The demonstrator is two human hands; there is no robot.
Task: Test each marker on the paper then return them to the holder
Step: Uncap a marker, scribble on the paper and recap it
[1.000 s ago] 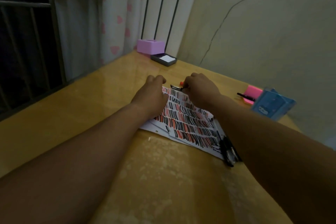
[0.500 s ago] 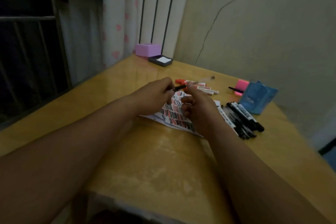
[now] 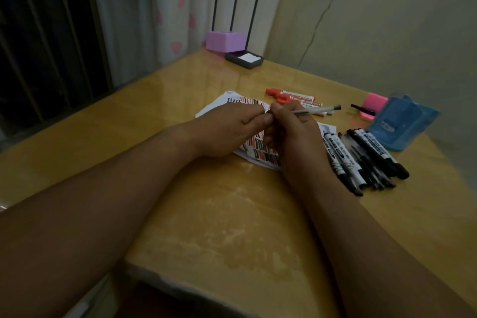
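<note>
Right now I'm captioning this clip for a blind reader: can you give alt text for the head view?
A person's right hand grips a clear-barrelled pen over a paper covered in black and red strokes, the left hand meeting it at the pen's near end. Black markers lie to the right beside a blue holder, red markers beyond the paper.

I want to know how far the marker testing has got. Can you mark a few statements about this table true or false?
1. The right hand holds a clear pen. True.
2. The black markers stand in the holder. False: they lie on the table beside it.
3. The red markers lie on the table. True.
4. The paper is blank. False: black and red strokes cover it.
</note>
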